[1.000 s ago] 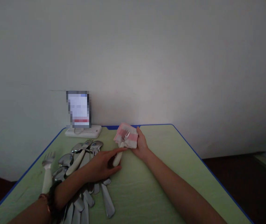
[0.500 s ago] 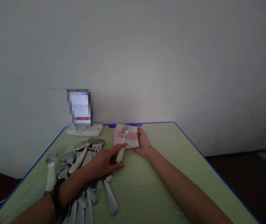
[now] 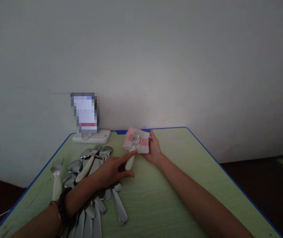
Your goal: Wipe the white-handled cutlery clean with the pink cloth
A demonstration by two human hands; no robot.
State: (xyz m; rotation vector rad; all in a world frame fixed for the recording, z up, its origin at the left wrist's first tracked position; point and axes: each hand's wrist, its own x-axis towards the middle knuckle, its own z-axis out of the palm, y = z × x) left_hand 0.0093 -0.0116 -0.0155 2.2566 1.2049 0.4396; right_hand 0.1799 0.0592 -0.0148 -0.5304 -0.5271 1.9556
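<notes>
My left hand [image 3: 114,170] reaches across the cutlery and grips a small fork [image 3: 131,159] by its cream handle. The fork's metal tines lie on a folded pink-and-white cloth [image 3: 144,142]. My right hand [image 3: 154,149] holds that cloth from the right side, thumb up along its edge, with the other fingers hidden beneath. Under my left forearm lies a pile of metal spoons [image 3: 75,166] and other cutlery, handles toward me. A cream-handled fork [image 3: 88,167] rests on top of the pile. Another cream-handled fork [image 3: 57,178] lies apart at the left.
A phone with a blurred screen [image 3: 85,112] stands on a white base [image 3: 92,136] at the back left. The pale green table [image 3: 176,198] has a blue edge and meets a grey wall [image 3: 156,66]. Dark floor shows on both sides.
The cloth and the fork's head have shifted slightly against each other, with the cloth tilting and turning in my right hand. Both hands keep their hold; the view has moved a little.
</notes>
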